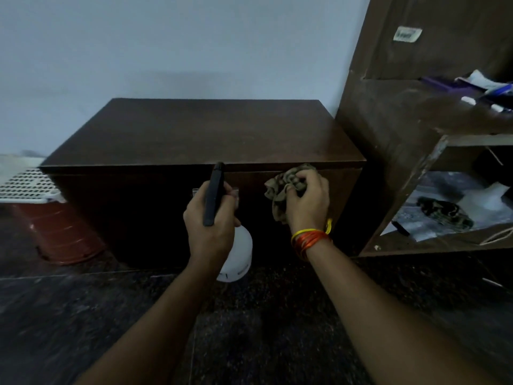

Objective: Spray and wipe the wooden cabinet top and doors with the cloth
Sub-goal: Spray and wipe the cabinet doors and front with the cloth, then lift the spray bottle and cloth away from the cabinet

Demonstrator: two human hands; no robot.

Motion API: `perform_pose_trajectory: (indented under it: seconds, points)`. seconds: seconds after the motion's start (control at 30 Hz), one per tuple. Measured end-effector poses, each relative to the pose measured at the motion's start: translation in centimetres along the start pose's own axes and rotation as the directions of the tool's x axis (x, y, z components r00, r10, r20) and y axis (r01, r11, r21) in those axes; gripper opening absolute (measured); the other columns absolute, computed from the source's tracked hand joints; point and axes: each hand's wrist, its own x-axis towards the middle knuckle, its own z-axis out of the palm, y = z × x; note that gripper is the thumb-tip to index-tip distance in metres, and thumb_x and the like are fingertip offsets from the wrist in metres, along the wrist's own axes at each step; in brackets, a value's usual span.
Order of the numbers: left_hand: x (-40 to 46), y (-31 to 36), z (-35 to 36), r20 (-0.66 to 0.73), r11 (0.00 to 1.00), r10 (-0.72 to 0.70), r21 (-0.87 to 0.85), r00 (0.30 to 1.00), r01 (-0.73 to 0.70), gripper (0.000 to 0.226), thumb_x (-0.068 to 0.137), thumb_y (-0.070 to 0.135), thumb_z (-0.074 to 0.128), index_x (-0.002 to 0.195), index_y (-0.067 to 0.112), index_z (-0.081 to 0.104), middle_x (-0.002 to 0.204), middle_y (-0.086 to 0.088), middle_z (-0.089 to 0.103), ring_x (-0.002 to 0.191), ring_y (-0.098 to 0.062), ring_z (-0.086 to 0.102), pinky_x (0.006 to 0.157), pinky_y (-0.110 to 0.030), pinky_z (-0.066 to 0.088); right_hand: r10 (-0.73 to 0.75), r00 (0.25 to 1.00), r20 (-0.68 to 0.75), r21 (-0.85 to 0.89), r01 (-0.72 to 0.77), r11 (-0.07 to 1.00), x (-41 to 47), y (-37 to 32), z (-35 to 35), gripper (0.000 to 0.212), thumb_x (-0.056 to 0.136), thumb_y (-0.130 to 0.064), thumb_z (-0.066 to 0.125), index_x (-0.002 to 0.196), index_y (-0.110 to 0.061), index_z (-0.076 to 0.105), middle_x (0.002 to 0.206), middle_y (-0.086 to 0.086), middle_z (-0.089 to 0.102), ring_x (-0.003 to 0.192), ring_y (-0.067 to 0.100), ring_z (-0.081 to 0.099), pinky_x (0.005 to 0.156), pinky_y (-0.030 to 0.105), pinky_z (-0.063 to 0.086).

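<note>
Dark wooden cabinet sits on the floor against a pale wall, top surface bare, front in shadow. Cloth, crumpled, olive/patterned, is bunched at the upper right of the cabinet front, just below the top edge; it looks pressed to the door, tho contact can't be confirmed. Right hand grips the cloth w/ fingers curled tight round the bundle, some fabric hanging below the palm. Orange & yellow threads wrap the right wrist.

Left hand holds the spray bottle in front of the cabinet's middle: fingers closed round the neck, black sprayer head sticking up past the knuckles w/ nozzle near the top edge, white body hanging below the hand. Can't tell if a finger is on the trigger.

Right of the cabinet, touching or nearly so, stands a worn brown shelf unit w/ papers, pens & other clutter. Left: a white perforated basket above a reddish-brown tub. Dark speckled stone floor.
</note>
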Motion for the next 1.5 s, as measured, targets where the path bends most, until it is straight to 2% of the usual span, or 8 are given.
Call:
perform_pose_trajectory:
  seconds: [0.23, 0.33, 0.5, 0.63, 0.8, 1.03, 1.2, 1.5]
  points:
    - [2.7, 5.8, -3.0, -0.078, 1.000, -0.012, 0.025, 0.997, 0.014, 0.018, 0.088, 0.018, 0.055, 0.085, 0.000, 0.058, 0.081, -0.034, 0.057, 0.049, -0.028, 0.054, 0.054, -0.042, 0.051, -0.078, 0.994, 0.077, 0.089, 0.071, 0.993, -1.0, -6.0, -2.2, 0.016, 0.077, -0.003, 0.064, 0.092, -0.010, 0.061, 0.102, 0.010, 0.057, 0.095, 0.023, 0.054, 0.077, 0.018, 0.033]
    - [3.9, 8.3, -3.7, -0.087, 1.000, -0.011, 0.006, 0.996, 0.012, 0.023, 0.084, 0.019, 0.054, 0.085, -0.004, 0.057, 0.084, -0.035, 0.058, 0.046, -0.025, 0.054, 0.052, -0.037, 0.049, -0.107, 0.990, 0.096, 0.105, 0.096, 0.990, -0.4, -8.3, -3.7, 0.016, 0.076, -0.003, 0.063, 0.089, -0.011, 0.061, 0.096, 0.003, 0.054, 0.091, 0.020, 0.053, 0.074, 0.015, 0.031]
    - [6.2, 10.9, -4.1, -0.071, 0.999, -0.015, -0.044, 0.997, 0.012, 0.024, 0.075, 0.019, 0.053, 0.082, -0.004, 0.058, 0.085, -0.036, 0.060, 0.043, -0.022, 0.053, 0.049, -0.030, 0.045, -0.078, 0.990, 0.118, 0.127, 0.062, 0.990, 1.8, -10.8, -4.3, 0.014, 0.074, -0.006, 0.062, 0.086, -0.013, 0.060, 0.099, 0.010, 0.061, 0.095, 0.024, 0.055, 0.082, 0.027, 0.043]
    - [8.9, 10.3, -3.8, 0.003, 1.000, 0.004, -0.016, 1.000, -0.004, 0.017, 0.072, 0.022, 0.054, 0.075, 0.006, 0.061, 0.083, -0.039, 0.059, 0.041, -0.022, 0.053, 0.048, -0.028, 0.044, -0.080, 0.989, 0.122, 0.181, 0.057, 0.982, 4.1, -11.1, -2.7, 0.014, 0.072, -0.009, 0.064, 0.081, -0.019, 0.059, 0.081, -0.001, 0.061, 0.080, 0.017, 0.057, 0.069, 0.022, 0.041]
    - [13.3, 7.8, -3.4, 0.036, 0.999, -0.027, -0.030, 0.999, 0.028, 0.013, 0.075, 0.017, 0.054, 0.075, 0.007, 0.063, 0.075, -0.015, 0.064, 0.040, -0.023, 0.053, 0.046, -0.029, 0.043, -0.054, 0.989, 0.135, 0.285, 0.014, 0.958, 7.2, -10.7, 1.5, 0.014, 0.068, -0.013, 0.065, 0.078, -0.020, 0.058, 0.067, -0.008, 0.058, 0.070, 0.015, 0.059, 0.066, 0.028, 0.049]
    - [17.9, 10.0, -6.0, -0.030, 0.999, -0.037, 0.013, 0.999, 0.037, 0.010, 0.084, 0.014, 0.051, 0.081, 0.017, 0.060, 0.087, -0.006, 0.069, 0.047, -0.017, 0.058, 0.048, -0.026, 0.048, 0.019, 0.984, 0.175, 0.301, -0.072, 0.951, 9.0, -13.8, 4.3, 0.020, 0.068, -0.013, 0.065, 0.065, -0.024, 0.049, 0.062, -0.008, 0.054, 0.060, 0.008, 0.054, 0.059, 0.024, 0.047]
    - [20.5, 13.1, -10.7, -0.083, 0.989, -0.107, 0.089, 0.991, 0.114, 0.011, 0.088, 0.012, 0.051, 0.089, 0.018, 0.061, 0.092, -0.006, 0.067, 0.051, -0.016, 0.060, 0.055, -0.028, 0.051, 0.074, 0.967, 0.244, 0.231, -0.132, 0.964, 8.6, -19.0, 5.0, 0.016, 0.070, -0.012, 0.067, 0.075, -0.023, 0.056, 0.066, -0.011, 0.057, 0.061, 0.002, 0.055, 0.058, 0.021, 0.045]
    - [24.6, 17.8, -22.6, -0.149, 0.956, -0.214, 0.172, 0.966, 0.238, 0.012, 0.097, 0.018, 0.055, 0.101, 0.025, 0.064, 0.093, 0.004, 0.064, 0.070, -0.008, 0.067, 0.065, -0.019, 0.054, 0.109, 0.916, 0.387, 0.123, -0.168, 0.978, 5.6, -31.7, 8.8, 0.016, 0.073, -0.014, 0.067, 0.085, -0.019, 0.059, 0.094, 0.007, 0.064, 0.088, 0.021, 0.060, 0.081, 0.038, 0.053]
